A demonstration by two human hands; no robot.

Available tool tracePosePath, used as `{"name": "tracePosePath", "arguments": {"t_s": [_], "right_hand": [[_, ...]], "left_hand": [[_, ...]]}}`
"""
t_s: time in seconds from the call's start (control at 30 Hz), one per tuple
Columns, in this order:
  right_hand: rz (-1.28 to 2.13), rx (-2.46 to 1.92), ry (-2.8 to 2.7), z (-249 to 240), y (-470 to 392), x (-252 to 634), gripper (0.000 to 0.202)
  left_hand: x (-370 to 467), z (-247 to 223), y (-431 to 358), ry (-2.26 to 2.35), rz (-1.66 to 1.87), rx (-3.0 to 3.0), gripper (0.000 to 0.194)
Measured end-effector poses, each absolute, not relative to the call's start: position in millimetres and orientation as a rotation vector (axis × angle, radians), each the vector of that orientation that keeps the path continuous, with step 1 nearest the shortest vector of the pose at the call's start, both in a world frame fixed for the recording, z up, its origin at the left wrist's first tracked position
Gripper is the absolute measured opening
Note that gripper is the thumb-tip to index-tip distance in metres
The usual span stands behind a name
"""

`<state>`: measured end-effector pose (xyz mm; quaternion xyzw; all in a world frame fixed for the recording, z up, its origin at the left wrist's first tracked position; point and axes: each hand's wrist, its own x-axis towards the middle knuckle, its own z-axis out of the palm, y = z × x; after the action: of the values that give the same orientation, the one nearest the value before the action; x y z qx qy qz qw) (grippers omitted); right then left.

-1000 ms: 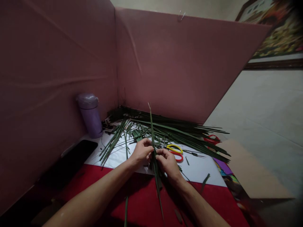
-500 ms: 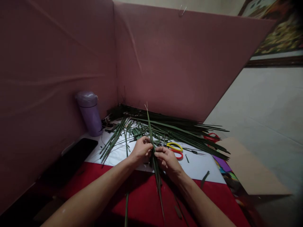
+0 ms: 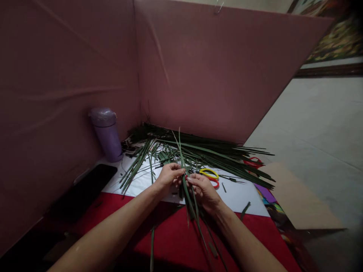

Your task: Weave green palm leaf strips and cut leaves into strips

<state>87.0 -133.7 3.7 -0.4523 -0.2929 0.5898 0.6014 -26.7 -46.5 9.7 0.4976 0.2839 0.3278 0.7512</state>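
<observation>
Left hand (image 3: 170, 178) and right hand (image 3: 204, 190) above the near edge of a white sheet (image 3: 235, 196) on the red-covered counter (image 3: 266, 232). Each grip is closed to a pinch on green leaf strips (image 3: 186, 189), whose thin tips point far and lower ends spread near. Scissors (image 3: 210, 173) lie just right; the leaf pile (image 3: 204, 145) lies far, the purple bottle (image 3: 108, 139) far left.
</observation>
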Motion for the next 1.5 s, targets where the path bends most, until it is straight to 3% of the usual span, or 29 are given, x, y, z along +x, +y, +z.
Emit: {"name": "tracePosePath", "arguments": {"t_s": [0.6,0.97,1.3,1.5], "right_hand": [[1.451,-0.992,-0.756,11.5,-137.8,88.3,0.022],[1.204,-1.053,-0.81,9.6,-137.3,88.8,0.025],[1.012,-1.305,-1.11,6.1,-134.1,94.4,0.032],[0.749,-1.443,-1.387,-0.4,-136.2,92.6,0.016]], "left_hand": [[-30.1,16.8,-31.4,0.655,1.021,0.924,0.029],[-27.8,14.5,-47.2,0.432,0.695,1.111,0.028],[-34.2,24.2,-30.7,0.65,1.073,1.023,0.028],[-37.9,25.6,-24.5,0.782,1.283,1.116,0.03]]}}
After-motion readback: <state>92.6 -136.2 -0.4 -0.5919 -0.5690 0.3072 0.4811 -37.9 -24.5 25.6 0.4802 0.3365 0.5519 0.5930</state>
